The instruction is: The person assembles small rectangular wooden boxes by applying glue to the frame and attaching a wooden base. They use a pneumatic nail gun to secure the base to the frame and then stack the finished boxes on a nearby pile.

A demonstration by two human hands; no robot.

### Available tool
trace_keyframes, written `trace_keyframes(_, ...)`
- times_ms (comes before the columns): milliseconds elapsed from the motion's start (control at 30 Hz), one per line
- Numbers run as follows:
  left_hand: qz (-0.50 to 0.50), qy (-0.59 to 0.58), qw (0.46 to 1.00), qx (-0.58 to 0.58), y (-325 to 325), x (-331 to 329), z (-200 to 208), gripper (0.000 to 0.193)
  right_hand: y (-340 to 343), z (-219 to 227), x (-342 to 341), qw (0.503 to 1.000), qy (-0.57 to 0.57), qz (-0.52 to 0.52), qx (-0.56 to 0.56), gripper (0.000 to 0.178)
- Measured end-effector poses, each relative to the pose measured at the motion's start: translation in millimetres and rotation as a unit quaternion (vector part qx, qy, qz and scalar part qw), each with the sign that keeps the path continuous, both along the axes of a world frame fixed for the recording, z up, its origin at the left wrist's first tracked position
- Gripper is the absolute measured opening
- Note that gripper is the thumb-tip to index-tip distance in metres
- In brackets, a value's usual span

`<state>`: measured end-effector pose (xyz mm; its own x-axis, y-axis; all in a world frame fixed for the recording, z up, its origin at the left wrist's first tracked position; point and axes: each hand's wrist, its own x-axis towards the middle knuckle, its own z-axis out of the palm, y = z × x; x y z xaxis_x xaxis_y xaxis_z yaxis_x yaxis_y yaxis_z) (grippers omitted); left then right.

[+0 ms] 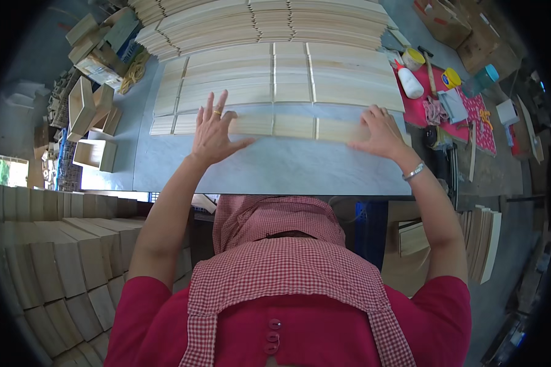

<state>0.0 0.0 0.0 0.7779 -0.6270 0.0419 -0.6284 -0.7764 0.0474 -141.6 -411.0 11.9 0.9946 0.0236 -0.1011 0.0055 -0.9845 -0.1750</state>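
Observation:
A long, pale grooved wooden strip [294,127] lies across the grey tabletop in front of me, slightly blurred along its middle. My left hand [213,133] grips it left of centre, thumb on the near side and index finger bent over it, other fingers raised and spread. Near the strip's right end, my right hand [378,132] is closed on it with curled fingers. Just beyond sits a row of matching grooved wooden strips [226,79], laid side by side with their grooves lined up.
Tall stacks of grooved wood [226,27] stand at the far side. Small wooden boxes [95,154] sit left. A glue bottle [409,82], a hammer [430,70] and yellow-lidded tubs [451,77] lie right on red cloth. Wooden blocks [61,263] are piled lower left.

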Motion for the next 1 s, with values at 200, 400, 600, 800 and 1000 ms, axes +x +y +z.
trace_keyframes(200,-0.023,0.024,0.999,0.031,52.1,21.4,28.7,0.103,-2.9,4.7,-34.9,0.996,-0.04,0.068,0.029,0.046)
trace_keyframes(400,0.112,0.146,0.971,0.153,127.3,41.4,53.8,0.056,-21.9,25.6,-33.1,0.994,-0.098,0.005,-0.04,0.026)
trace_keyframes(600,0.015,0.057,0.998,0.029,95.4,-6.6,40.2,0.017,-26.7,7.5,-26.8,0.982,-0.162,-0.08,-0.061,0.025)
trace_keyframes(800,0.015,0.119,0.991,0.054,66.1,-21.2,41.3,0.025,17.4,3.1,-23.3,0.986,-0.139,-0.09,-0.003,0.043)
trace_keyframes(1000,-0.008,0.163,0.984,-0.078,63.0,1.6,18.5,0.05,45.2,18.9,-2.0,0.974,-0.152,0.024,0.167,0.016)
